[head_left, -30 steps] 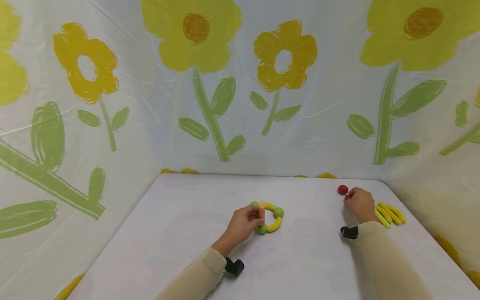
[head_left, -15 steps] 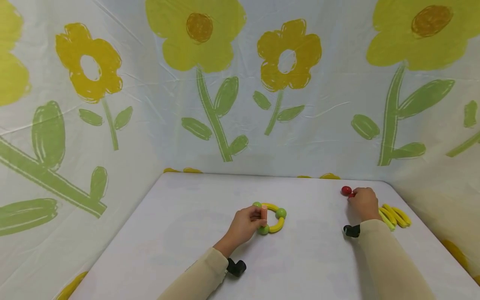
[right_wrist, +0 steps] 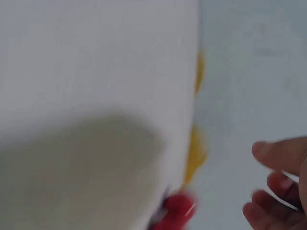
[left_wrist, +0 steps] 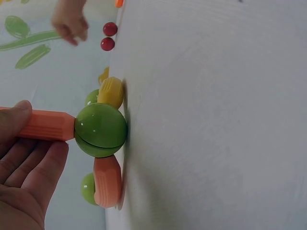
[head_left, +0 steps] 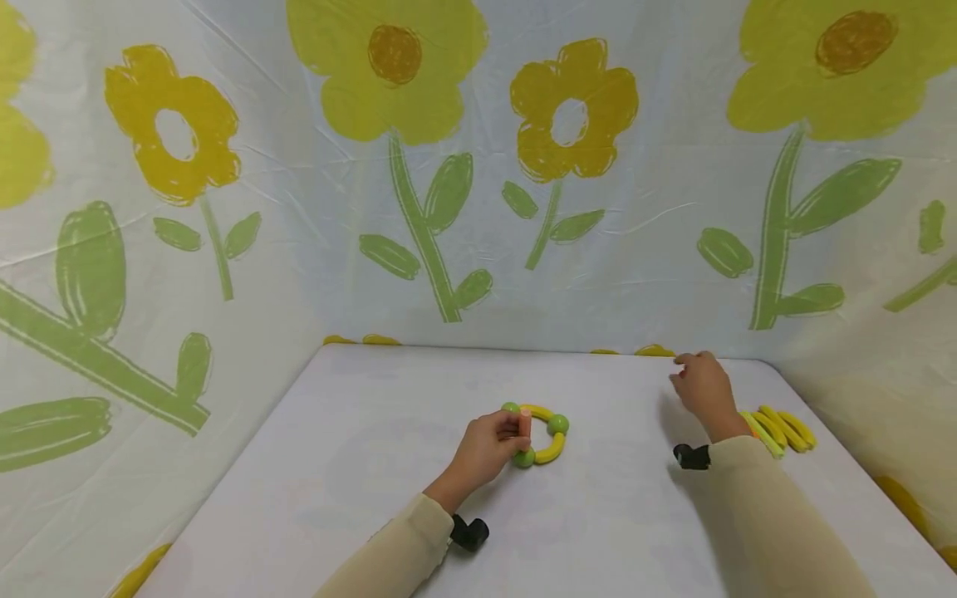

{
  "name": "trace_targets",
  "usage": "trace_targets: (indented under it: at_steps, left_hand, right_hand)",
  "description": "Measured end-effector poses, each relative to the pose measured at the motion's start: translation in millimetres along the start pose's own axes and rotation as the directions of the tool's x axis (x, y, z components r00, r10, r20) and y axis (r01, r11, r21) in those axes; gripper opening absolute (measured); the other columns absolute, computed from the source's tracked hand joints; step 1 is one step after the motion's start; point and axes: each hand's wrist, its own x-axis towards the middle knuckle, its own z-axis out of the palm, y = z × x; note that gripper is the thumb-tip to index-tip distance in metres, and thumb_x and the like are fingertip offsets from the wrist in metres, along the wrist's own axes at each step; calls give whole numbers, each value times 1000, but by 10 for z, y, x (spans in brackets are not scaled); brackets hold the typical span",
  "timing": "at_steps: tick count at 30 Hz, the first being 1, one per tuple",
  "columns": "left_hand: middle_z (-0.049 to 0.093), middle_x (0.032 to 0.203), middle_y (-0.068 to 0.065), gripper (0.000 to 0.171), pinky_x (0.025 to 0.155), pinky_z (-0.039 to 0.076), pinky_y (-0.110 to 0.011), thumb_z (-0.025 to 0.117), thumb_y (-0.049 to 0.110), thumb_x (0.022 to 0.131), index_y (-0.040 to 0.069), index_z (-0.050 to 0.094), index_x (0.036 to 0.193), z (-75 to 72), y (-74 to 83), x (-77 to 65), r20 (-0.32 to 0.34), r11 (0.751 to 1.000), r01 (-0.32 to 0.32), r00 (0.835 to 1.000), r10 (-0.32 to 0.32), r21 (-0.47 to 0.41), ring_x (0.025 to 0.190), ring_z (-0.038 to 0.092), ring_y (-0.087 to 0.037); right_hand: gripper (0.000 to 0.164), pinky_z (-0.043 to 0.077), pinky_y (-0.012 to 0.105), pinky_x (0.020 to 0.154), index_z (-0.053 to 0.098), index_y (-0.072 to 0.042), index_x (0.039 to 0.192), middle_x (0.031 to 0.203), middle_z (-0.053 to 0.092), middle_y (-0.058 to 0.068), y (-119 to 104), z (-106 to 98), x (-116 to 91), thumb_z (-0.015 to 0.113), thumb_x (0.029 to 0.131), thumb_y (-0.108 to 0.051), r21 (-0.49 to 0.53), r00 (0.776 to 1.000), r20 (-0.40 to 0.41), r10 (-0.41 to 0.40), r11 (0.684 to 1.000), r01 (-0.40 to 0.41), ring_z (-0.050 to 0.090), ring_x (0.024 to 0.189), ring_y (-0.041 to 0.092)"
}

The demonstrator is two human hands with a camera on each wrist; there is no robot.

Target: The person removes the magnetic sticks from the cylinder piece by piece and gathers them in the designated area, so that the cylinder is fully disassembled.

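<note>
My left hand [head_left: 489, 444] pinches an orange toy building rod [left_wrist: 48, 125] between thumb and fingers. The rod stands up from a green ball [left_wrist: 100, 130], its end right at the ball. That ball belongs to a ring on the white table, made of green balls, curved yellow rods [head_left: 550, 448] and another orange rod [left_wrist: 107, 182]. At the far right my right hand [head_left: 704, 387] is raised above two red balls [left_wrist: 110, 29], its fingers loosely bent with nothing between them. In the head view this hand hides the red balls.
Right of my right forearm lie several yellow curved rods [head_left: 785, 428] with a light green rod [head_left: 772, 442] and a bit of orange beside them. A flower-printed cloth [head_left: 635, 274] rises behind the table and along both sides.
My right hand has come away from the red balls, lifting and shifting slightly left and back, its fingers loosened. The left hand keeps its hold on the orange rod without moving.
</note>
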Motion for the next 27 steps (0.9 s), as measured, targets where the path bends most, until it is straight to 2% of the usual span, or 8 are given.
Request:
trace_targets:
  at_steps: [2,5,8,11,14,21,24,27]
  left_hand:
    - [70,103,-2,24,80,56,-21,73,16,87,10,67,109,-5,-7,4,-4,1000,-5,1000,5,0,93,68,-10]
    - [71,103,-2,23,81,56,-22,73,17,87,9,67,107,-2,-24,21,-9,1000,-9,1000,9,-2,93,69,-12]
    - [71,102,-3,20,81,56,-22,72,17,87,9,68,105,2,-31,32,-8,1000,-25,1000,24,-9,93,69,-12]
    - [72,100,-3,15,81,55,-21,72,14,87,9,69,102,6,-36,36,-13,998,-51,999,51,-28,92,70,-12]
    - [72,98,-3,13,81,55,-20,72,12,87,9,69,100,13,-42,35,-15,996,-66,998,65,-52,91,70,-11]
    - [74,99,-1,16,78,55,-19,71,15,88,10,71,103,-2,-40,30,16,998,-58,998,58,-28,89,71,-9]
    - [73,99,4,19,78,55,-21,71,23,88,15,72,106,-64,-42,50,68,994,-67,996,61,85,89,69,-8]
    - [72,91,7,18,70,52,-21,71,27,87,20,73,104,-146,-64,92,162,956,-117,984,74,270,81,65,-5]
  right_hand:
    - [34,50,56,80,63,5,117,107,60,30,-319,10,-52,67,89,-14,40,990,-29,-140,989,141,59,94,44]
    - [31,54,48,83,67,-5,116,106,67,17,-834,63,-204,68,90,-22,202,965,11,-261,946,254,64,96,34]
    - [31,57,36,82,67,-13,116,107,70,6,-1266,149,-421,69,90,-29,388,940,63,-334,876,285,66,96,22]
    - [33,57,25,78,68,-15,115,106,70,2,-1551,258,-601,71,88,-32,501,921,75,-381,813,296,65,93,15]
    - [32,55,19,75,69,-14,112,102,70,0,-1702,385,-713,73,86,-32,552,922,55,-384,781,293,65,90,12]
    - [27,56,20,74,68,-8,107,96,69,-3,-1832,542,-813,75,85,-22,583,926,18,-376,757,296,66,88,12]
    - [25,56,21,74,68,-8,105,95,69,-3,-1854,552,-827,75,84,-19,577,928,-3,-373,757,306,66,87,12]
    - [24,56,21,74,68,-8,105,94,68,-3,-1864,555,-838,75,84,-19,579,932,-1,-362,760,296,66,86,11]
